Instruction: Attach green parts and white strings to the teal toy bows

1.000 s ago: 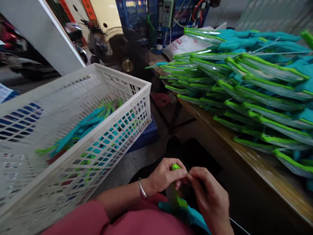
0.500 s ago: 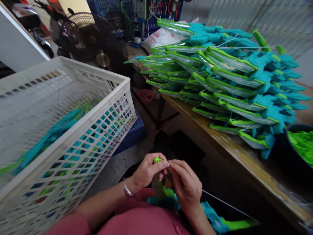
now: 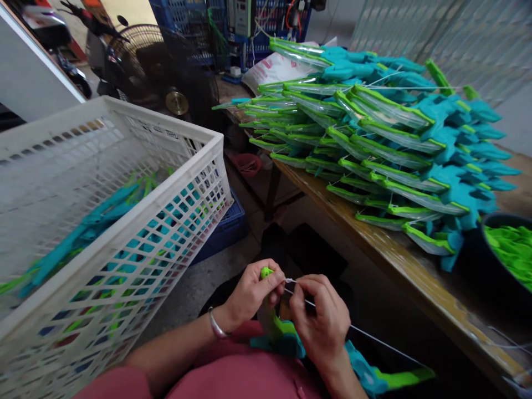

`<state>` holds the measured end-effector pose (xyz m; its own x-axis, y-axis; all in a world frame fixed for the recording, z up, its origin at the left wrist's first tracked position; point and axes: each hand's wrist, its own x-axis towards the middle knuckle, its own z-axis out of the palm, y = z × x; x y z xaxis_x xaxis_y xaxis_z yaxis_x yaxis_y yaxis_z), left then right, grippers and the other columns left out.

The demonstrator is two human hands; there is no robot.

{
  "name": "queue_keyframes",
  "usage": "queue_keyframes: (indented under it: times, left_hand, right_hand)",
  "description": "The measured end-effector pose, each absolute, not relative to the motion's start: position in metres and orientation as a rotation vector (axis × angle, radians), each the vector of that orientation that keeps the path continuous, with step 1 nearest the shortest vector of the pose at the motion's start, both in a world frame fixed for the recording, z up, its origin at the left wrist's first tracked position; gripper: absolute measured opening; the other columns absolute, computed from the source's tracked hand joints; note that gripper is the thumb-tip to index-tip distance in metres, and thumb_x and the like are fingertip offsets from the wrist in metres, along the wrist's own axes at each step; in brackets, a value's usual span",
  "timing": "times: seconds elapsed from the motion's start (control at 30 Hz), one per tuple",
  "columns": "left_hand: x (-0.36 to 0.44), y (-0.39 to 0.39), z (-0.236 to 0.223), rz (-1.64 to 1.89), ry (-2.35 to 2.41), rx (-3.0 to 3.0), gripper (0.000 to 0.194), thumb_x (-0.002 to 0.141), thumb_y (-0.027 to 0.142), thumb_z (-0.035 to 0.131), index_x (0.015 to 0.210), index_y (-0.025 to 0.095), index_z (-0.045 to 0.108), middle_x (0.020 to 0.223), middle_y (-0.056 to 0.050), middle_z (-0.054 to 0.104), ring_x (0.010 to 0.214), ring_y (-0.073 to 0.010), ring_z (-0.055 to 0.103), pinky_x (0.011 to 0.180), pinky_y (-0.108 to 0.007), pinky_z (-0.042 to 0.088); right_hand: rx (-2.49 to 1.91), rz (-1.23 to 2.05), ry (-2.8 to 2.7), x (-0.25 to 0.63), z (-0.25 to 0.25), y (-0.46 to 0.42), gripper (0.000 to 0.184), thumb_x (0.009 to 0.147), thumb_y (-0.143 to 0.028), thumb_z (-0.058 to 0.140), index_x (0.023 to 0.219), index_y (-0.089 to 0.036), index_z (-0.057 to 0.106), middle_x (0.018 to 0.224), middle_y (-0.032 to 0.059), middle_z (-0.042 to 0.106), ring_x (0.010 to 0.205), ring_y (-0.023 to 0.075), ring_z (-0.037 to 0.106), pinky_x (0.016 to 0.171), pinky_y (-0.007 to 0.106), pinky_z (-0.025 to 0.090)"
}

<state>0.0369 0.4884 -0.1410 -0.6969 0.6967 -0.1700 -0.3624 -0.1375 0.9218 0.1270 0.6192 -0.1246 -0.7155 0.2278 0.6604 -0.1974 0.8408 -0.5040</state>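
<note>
My left hand (image 3: 250, 293) pinches the lime-green tip of a teal and green fabric piece (image 3: 277, 331) that lies in my lap. My right hand (image 3: 322, 318) is closed beside it, pinching a thin white thread (image 3: 374, 337) that runs from the green tip off to the right. The two hands sit a few centimetres apart, low in the middle of the view. A silver bangle (image 3: 216, 325) circles my left wrist.
A white plastic crate (image 3: 174, 183) with several teal and green pieces stands at the left. A wooden table (image 3: 386, 249) at the right carries a big stack of the same pieces (image 3: 374, 138) and a dark tub of green parts (image 3: 509, 249). A fan (image 3: 166, 66) stands behind.
The view swung right a second ago, then steadied. My right hand has drawn slightly away from the left, and a short length of thread now shows between them.
</note>
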Motion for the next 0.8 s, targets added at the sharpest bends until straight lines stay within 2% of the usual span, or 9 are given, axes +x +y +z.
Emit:
queue_keyframes:
  times: [0.17,0.27,0.43,0.6,0.8]
  left_hand:
    - [0.036,0.486,-0.142,1.903,1.412,0.396,0.033,0.094,0.044,0.067,0.078,0.016,0.060,0.062,0.003,0.057,0.052,-0.0085,0.049,0.052,-0.021,0.038]
    - [0.038,0.486,-0.140,1.887,1.453,0.436,0.034,0.095,0.045,0.066,0.078,0.016,0.060,0.058,0.004,0.055,0.052,-0.0092,0.049,0.053,-0.021,0.038]
    - [0.038,0.486,-0.141,1.874,1.472,0.459,0.034,0.097,0.045,0.064,0.079,0.016,0.059,0.060,0.004,0.055,0.052,-0.0091,0.049,0.052,-0.021,0.037]
    - [0.036,0.491,-0.147,1.919,1.393,0.451,0.036,0.095,0.044,0.066,0.075,0.017,0.056,0.063,0.003,0.054,0.049,-0.0084,0.046,0.048,-0.022,0.034]
    - [0.039,0.498,-0.150,1.867,1.340,0.503,0.036,0.096,0.043,0.067,0.073,0.016,0.056,0.063,0.003,0.054,0.049,-0.0077,0.046,0.049,-0.022,0.034]
  right_hand:
    - [-0.022,0.943,-2.314,0.130,-0.117,0.618,0.007,0.099,-0.015,0.058,0.104,-0.019,0.060,0.091,0.0040,0.065,0.077,0.0149,0.065,0.067,0.025,0.054]
    - [0.011,0.983,-2.331,0.127,-0.115,0.615,0.011,0.100,-0.016,0.060,0.110,-0.020,0.063,0.094,0.0039,0.066,0.078,0.0143,0.066,0.067,0.023,0.054]
    - [0.052,1.007,-2.389,0.126,-0.114,0.620,0.012,0.101,-0.009,0.056,0.100,-0.019,0.063,0.087,0.0013,0.065,0.075,0.0126,0.063,0.068,0.023,0.050]
    - [0.027,0.797,-2.512,0.149,-0.108,0.632,0.012,0.101,-0.010,0.052,0.095,-0.018,0.059,0.084,0.0023,0.059,0.072,0.0142,0.057,0.065,0.027,0.044]
    - [-0.101,0.664,-2.559,0.171,-0.103,0.634,0.020,0.100,-0.010,0.046,0.083,-0.018,0.052,0.073,-0.0001,0.049,0.065,0.0135,0.050,0.059,0.028,0.036]
